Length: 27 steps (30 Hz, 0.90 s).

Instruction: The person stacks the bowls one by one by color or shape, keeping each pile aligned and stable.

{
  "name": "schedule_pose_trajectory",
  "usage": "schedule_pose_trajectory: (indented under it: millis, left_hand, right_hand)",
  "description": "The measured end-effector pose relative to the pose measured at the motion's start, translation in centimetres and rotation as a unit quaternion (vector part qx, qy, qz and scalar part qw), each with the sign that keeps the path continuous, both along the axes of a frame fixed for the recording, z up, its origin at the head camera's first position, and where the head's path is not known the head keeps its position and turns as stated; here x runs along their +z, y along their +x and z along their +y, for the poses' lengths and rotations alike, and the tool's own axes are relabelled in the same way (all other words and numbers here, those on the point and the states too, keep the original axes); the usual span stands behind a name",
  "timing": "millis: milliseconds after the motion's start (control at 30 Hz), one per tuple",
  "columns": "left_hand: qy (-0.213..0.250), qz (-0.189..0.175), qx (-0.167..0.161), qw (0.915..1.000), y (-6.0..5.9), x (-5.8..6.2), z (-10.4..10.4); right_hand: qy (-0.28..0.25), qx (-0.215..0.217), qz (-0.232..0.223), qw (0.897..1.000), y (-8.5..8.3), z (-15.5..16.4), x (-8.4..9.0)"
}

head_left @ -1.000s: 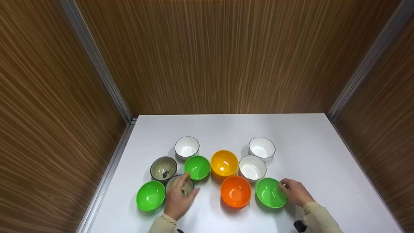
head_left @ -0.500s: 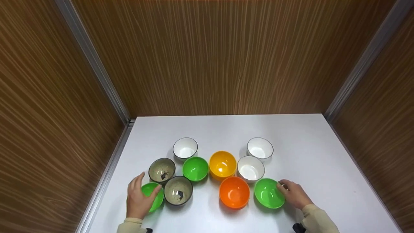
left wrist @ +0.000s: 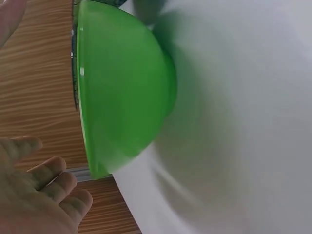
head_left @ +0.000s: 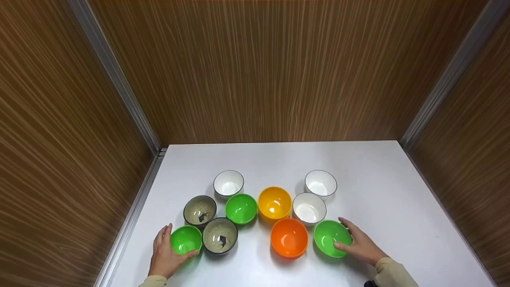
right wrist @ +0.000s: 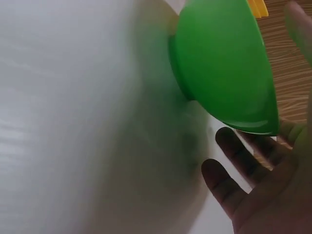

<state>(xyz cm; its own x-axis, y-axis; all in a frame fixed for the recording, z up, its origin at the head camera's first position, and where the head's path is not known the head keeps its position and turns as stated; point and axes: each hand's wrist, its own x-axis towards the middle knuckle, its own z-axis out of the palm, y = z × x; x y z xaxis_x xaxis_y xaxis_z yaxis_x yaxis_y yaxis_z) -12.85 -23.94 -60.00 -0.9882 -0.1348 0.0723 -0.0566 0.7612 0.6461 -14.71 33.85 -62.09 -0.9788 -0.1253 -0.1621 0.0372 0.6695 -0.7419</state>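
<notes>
Left hand [head_left: 164,255] has moved beside a green bowl [head_left: 185,239], wide like the right hand [head_left: 361,246].

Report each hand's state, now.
Left hand: open, spread at the leftmost green bowl.
Right hand: open, spread at the rightmost green bowl.

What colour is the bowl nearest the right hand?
The bowl is green, clearest in the head view.
</notes>
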Motion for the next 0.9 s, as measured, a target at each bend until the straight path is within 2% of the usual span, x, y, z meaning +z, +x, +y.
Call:
schedule_pose_trajectory:
  millis: [300,467,700,900]
  left_hand:
    - [0.004,-0.03,-0.011,0.9995,-0.1,-1.1,0.0]
    - [0.009,-0.033,-0.008,0.9994,-0.1,-1.3,0.1]
    - [-0.002,-0.051,-0.008,0.9987,-0.1,-1.7,0.2]
    - [-0.003,-0.039,-0.005,0.9992,-0.1,-1.8,0.2]
  right_hand:
    - [-0.025,0.053,0.047,0.997,0.9,0.0,-0.8]
    - [-0.016,0.075,0.07,0.995,1.1,0.2,-1.1]
    - [-0.012,0.081,0.064,0.995,1.1,0.2,-1.0]
    - [-0.005,0.083,0.068,0.994,1.1,0.1,-0.9]
